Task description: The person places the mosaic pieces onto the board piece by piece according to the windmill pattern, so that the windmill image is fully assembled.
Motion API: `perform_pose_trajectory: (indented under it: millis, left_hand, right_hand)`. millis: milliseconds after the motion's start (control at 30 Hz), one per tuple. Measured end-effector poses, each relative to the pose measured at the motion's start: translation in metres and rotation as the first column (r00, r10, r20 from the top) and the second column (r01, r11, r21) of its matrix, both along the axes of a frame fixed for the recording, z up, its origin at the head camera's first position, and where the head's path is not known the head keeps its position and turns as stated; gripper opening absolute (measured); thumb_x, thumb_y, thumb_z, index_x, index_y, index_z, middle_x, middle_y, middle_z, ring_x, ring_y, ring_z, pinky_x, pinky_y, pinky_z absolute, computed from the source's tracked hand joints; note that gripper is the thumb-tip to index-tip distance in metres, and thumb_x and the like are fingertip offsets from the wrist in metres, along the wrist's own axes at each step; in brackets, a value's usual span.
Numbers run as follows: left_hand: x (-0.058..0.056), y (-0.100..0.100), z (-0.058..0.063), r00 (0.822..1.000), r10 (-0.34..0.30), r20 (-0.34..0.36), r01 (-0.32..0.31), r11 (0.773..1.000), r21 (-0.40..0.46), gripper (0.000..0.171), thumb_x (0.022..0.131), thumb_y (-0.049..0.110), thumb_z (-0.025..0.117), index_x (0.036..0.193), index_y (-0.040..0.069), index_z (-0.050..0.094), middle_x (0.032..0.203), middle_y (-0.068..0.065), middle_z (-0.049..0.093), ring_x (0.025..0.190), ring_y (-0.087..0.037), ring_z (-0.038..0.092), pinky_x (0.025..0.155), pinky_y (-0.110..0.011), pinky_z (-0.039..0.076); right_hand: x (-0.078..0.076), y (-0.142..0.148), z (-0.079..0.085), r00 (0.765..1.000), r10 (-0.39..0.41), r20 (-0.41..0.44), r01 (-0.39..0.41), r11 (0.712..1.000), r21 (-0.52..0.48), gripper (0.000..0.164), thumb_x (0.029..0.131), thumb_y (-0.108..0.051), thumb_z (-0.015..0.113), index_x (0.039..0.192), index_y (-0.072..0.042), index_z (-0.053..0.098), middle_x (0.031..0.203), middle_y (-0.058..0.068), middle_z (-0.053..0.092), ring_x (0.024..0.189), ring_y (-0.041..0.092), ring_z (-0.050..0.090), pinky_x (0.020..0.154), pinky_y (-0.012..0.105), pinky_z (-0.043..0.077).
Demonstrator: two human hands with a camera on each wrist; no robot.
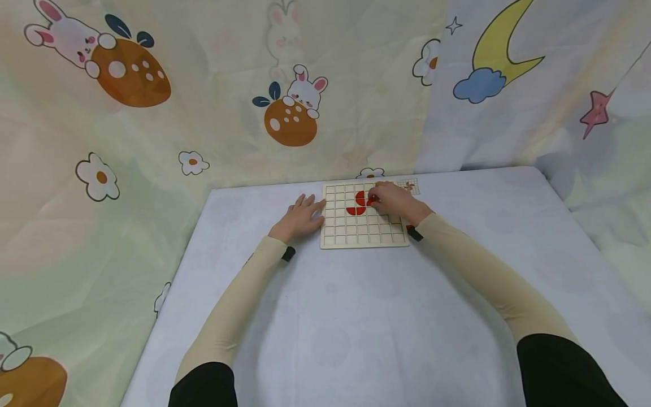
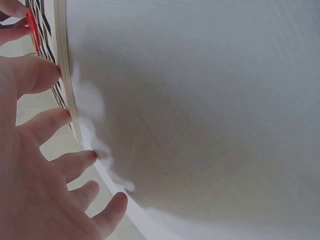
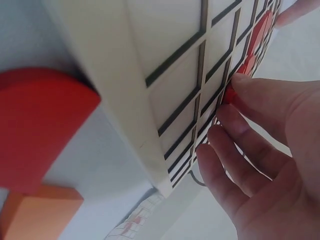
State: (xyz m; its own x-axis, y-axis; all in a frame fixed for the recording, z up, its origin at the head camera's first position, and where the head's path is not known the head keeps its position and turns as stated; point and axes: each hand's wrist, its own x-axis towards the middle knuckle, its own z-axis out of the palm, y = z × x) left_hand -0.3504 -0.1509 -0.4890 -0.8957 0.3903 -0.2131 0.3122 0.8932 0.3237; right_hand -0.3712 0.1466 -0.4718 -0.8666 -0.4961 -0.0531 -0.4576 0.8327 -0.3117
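A pale wooden grid board lies on the white table. Thumb and index fingertip of my left hand are right at its left edge, the other fingers spread outward. My right hand is over the board's upper right part. Its thumb and index finger pinch a small red piece, partly hidden by the fingers, close over the grid. Just left of it on the board lie red quarter-round pieces, with a red half-round shape below them.
A small card with a printed grid lies behind the board's upper right corner. Beside the board's right edge, a red quarter-round piece and an orange block lie on the table. A patterned cloth hangs behind the table.
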Motion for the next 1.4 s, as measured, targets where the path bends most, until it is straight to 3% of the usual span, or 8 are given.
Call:
perform_pose_trajectory:
  millis: [200, 600, 867, 1067, 1400]
  left_hand:
    - [0.000, 0.000, -0.001, 1.000, 0.001, -0.001, -0.001, 1.000, -0.007, 0.060, 0.103, 0.046, 0.042, 0.160, 0.030, 0.029, 0.170, -0.008, 0.013, 0.158, -0.033, -0.001, 0.124, -0.061, 0.012]
    - [-0.002, 0.000, -0.001, 1.000, 0.002, 0.001, -0.002, 1.000, -0.030, 0.061, 0.103, 0.047, 0.041, 0.160, 0.031, 0.027, 0.170, -0.008, 0.012, 0.158, -0.033, -0.002, 0.124, -0.061, 0.012]
    - [-0.003, 0.002, -0.002, 1.000, 0.008, 0.003, -0.008, 0.999, -0.038, 0.061, 0.103, 0.047, 0.042, 0.160, 0.031, 0.028, 0.171, -0.008, 0.012, 0.158, -0.033, -0.002, 0.124, -0.061, 0.012]
    - [-0.004, 0.002, -0.004, 1.000, 0.000, 0.004, 0.000, 0.999, -0.042, 0.060, 0.104, 0.047, 0.041, 0.160, 0.031, 0.027, 0.171, -0.007, 0.011, 0.158, -0.033, -0.002, 0.124, -0.061, 0.012]
    - [0.000, 0.003, 0.002, 1.000, 0.014, 0.005, -0.014, 0.999, -0.050, 0.060, 0.104, 0.046, 0.041, 0.160, 0.031, 0.027, 0.171, -0.008, 0.012, 0.158, -0.033, -0.002, 0.124, -0.060, 0.012]
  right_hand:
    - [-0.001, 0.000, 0.001, 1.000, -0.013, 0.023, 0.013, 1.000, -0.005, 0.025, 0.097, -0.014, 0.066, 0.119, -0.003, 0.071, 0.115, 0.015, 0.066, 0.100, 0.028, 0.060, 0.092, 0.044, 0.050]
    - [-0.003, -0.001, 0.002, 1.000, -0.001, 0.021, 0.002, 1.000, -0.030, 0.011, 0.097, -0.013, 0.065, 0.104, -0.007, 0.072, 0.105, 0.011, 0.065, 0.094, 0.025, 0.059, 0.086, 0.042, 0.051]
    - [-0.004, 0.005, 0.001, 0.999, 0.013, 0.042, -0.010, 0.998, -0.059, 0.019, 0.098, -0.011, 0.062, 0.113, -0.005, 0.072, 0.112, 0.012, 0.067, 0.100, 0.026, 0.060, 0.092, 0.042, 0.051]
    - [0.002, 0.020, 0.010, 0.999, -0.012, 0.039, 0.017, 0.992, -0.122, 0.023, 0.099, -0.006, 0.057, 0.117, -0.001, 0.070, 0.115, 0.015, 0.067, 0.102, 0.029, 0.060, 0.096, 0.046, 0.051]
    - [0.018, 0.051, 0.014, 0.990, -0.041, 0.138, 0.057, 0.992, -0.112, 0.027, 0.101, -0.005, 0.055, 0.124, 0.001, 0.066, 0.125, 0.018, 0.066, 0.109, 0.030, 0.057, 0.103, 0.049, 0.048]
